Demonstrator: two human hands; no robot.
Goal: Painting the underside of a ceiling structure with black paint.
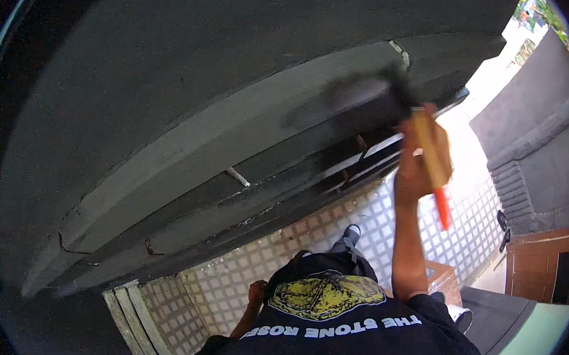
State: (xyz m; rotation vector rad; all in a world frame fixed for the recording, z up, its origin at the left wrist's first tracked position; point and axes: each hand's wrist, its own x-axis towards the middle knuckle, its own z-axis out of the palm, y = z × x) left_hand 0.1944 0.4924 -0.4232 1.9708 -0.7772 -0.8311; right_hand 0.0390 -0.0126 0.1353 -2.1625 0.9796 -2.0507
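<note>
My right hand (pixel 413 165), raised in front of me, is wrapped round the wooden handle of a wide paintbrush (pixel 434 150) with a red-orange end. Its dark bristles are smeared by motion and lie against or close to the grey ledge (pixel 187 135). On that ledge, just left of the bristles, a dark wet-looking patch (pixel 325 103) spreads with a glossy spot in it. Down beside my body, my left hand (pixel 257 291) appears loosely curled closed, small in view, with nothing visible in it.
Short pale stubs (pixel 237 176) and bent rusty rods (pixel 72 248) stick out of the grey structure. Underfoot is a checkered tile floor (pixel 233 301). Whitish boards (pixel 140 320) stand at lower left. A cardboard box (pixel 444 281) and a white bucket-like container (pixel 463 319) sit at my right.
</note>
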